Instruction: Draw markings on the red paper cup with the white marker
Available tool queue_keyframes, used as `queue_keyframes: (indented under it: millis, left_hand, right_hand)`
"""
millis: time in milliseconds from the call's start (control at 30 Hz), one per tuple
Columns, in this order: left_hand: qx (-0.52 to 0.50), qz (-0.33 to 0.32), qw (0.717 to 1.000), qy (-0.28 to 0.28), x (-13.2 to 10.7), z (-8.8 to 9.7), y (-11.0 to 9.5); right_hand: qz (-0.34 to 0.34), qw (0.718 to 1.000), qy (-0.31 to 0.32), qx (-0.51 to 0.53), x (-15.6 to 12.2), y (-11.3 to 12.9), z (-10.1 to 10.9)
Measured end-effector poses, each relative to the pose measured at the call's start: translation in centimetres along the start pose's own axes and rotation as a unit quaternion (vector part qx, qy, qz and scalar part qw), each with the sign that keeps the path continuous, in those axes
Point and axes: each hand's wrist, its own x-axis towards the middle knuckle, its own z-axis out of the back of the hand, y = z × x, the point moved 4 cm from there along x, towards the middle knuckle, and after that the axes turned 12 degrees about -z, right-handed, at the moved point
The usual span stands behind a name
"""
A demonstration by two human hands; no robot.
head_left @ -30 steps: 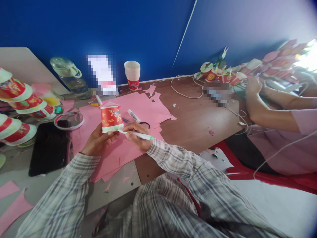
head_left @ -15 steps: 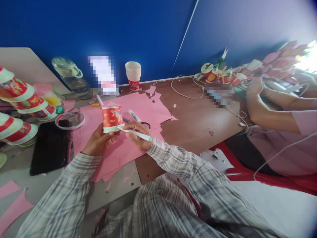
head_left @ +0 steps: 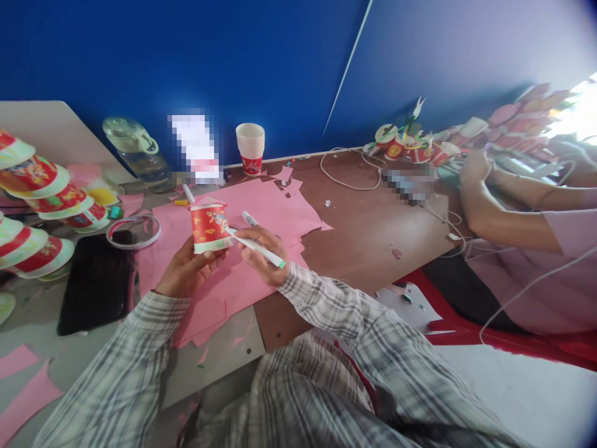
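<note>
A red paper cup point(head_left: 208, 228) with gold and blue print is held upside down in my left hand point(head_left: 185, 269), its pale rim band at the bottom marked with light green. My right hand point(head_left: 263, 252) is closed around a white marker point(head_left: 261, 247) with a green end. The marker's tip is at the cup's right side, close to the rim; whether it touches I cannot tell. Below both hands lie pink paper sheets point(head_left: 261, 274). Behind my right hand, a white tube point(head_left: 249, 218) lies partly hidden on the paper.
Stacked red cups point(head_left: 65, 193) and a black phone point(head_left: 96, 283) are at left, with a roll of tape point(head_left: 134, 232) over its corner. A water bottle point(head_left: 137, 152) and a cup stack point(head_left: 250, 149) stand by the blue wall. A co-worker's arm point(head_left: 508, 227) is at right.
The marker's tip has moved slightly up along the cup's right side, away from the bottom rim. The view has shifted a little; my left hand still holds the cup.
</note>
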Motion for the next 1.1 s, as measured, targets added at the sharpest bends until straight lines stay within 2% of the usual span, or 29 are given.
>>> queue_keyframes:
  millis: [233,467,633,833,900,967,1100]
  left_hand:
    - [0.015,0.0,1.0,-0.025,0.1,0.7,-0.1]
    - [0.016,-0.045,0.997,-0.064,0.6,1.5,-0.6]
    - [0.023,-0.104,0.986,-0.126,1.1,2.8,-0.8]
    - [0.025,-0.097,0.983,-0.152,1.5,3.8,-0.3]
    - [0.014,-0.097,0.983,-0.153,1.5,3.9,-0.4]
    - [-0.002,-0.102,0.984,-0.145,1.6,3.9,-0.6]
    - [-0.005,-0.086,0.988,-0.131,1.4,3.8,-0.7]
  right_hand:
    - [0.017,0.998,-0.055,0.008,0.5,0.0,0.4]
    - [0.052,0.998,-0.037,-0.016,1.0,-0.6,0.0]
    - [0.025,0.999,-0.038,-0.001,1.2,-1.2,-0.3]
    - [0.001,0.996,-0.083,0.02,1.7,-2.1,-0.6]
    - [0.003,0.993,-0.103,0.055,2.1,-1.4,-0.3]
    - [0.004,0.991,-0.101,0.086,2.2,0.5,0.4]
    - [0.021,0.99,-0.086,0.106,0.0,7.0,3.0]
